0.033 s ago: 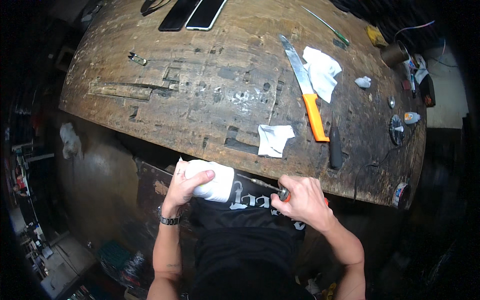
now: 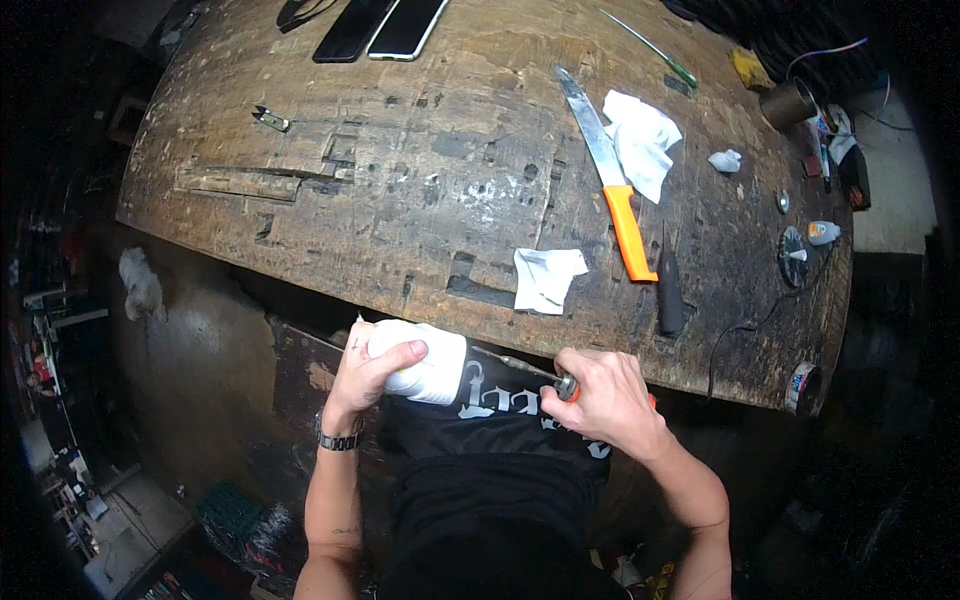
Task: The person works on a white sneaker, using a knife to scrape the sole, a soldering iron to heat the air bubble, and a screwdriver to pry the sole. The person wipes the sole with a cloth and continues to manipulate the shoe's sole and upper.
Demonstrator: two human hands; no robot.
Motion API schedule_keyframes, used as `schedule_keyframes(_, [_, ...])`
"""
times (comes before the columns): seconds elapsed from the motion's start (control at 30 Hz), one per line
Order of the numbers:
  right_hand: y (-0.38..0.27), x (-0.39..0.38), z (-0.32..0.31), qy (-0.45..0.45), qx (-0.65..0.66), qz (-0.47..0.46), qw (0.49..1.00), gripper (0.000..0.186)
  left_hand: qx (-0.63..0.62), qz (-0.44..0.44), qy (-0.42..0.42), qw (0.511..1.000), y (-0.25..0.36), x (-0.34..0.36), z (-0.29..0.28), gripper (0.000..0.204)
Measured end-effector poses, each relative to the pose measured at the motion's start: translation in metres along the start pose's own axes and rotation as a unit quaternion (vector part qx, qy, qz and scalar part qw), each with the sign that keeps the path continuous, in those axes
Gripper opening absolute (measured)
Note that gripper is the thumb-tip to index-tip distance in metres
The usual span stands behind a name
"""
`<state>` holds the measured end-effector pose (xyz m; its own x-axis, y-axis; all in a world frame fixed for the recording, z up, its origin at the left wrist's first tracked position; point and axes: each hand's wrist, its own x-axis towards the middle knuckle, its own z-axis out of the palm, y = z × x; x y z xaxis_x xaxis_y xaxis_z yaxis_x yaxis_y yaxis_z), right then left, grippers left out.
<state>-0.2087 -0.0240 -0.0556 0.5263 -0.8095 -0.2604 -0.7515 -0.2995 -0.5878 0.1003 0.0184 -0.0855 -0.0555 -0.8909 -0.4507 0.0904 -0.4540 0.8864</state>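
We observe the left hand [image 2: 365,375] clasping a white rounded piece [image 2: 435,365] by the near edge of the wooden workbench [image 2: 330,235]. The right hand [image 2: 610,395] grips an orange-handled, metal-shafted tool [image 2: 520,367], tip toward the piece; we cannot tell whether they touch.

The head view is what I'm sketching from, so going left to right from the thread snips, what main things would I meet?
Thread snips, left hand, white rounded piece, tool's metal shaft, right hand, crumpled white wad, small bottle.
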Motion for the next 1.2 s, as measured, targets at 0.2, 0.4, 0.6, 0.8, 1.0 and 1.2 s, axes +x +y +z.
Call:
schedule_keyframes(0.2, [0.000, 0.007, 0.002, -0.020, -0.005, -0.012, 1.000, 0.027, -0.024, -0.002, 0.015, 1.000, -0.005, 0.002, 0.002, 0.024])
schedule_keyframes(0.4, [-0.002, 0.006, 0.007, -0.014, -0.012, -0.026, 0.999, 0.025, -0.028, 0.012, 0.045, 0.999, -0.003, -0.001, 0.008, 0.021])
schedule_keyframes(0.6, [0.002, 0.006, 0.009, -0.007, -0.006, -0.051, 0.999, 0.025, -0.012, 0.011, 0.059, 0.998, 0.000, -0.001, 0.010, 0.021])
schedule_keyframes(0.8, [0.005, 0.007, 0.007, -0.023, 0.003, -0.068, 0.997, 0.025, -0.011, 0.018, 0.059, 0.998, 0.000, 0.000, 0.011, 0.023])
schedule_keyframes(1.0, [0.006, 0.008, 0.006, -0.021, 0.005, -0.088, 0.996, 0.025, 0.000, 0.009, 0.071, 0.997, -0.002, 0.000, 0.011, 0.021])
schedule_keyframes(1.2, [0.007, 0.011, 0.006, -0.027, 0.005, -0.075, 0.997, 0.024, 0.004, 0.015, 0.074, 0.997, -0.004, 0.001, 0.010, 0.021])
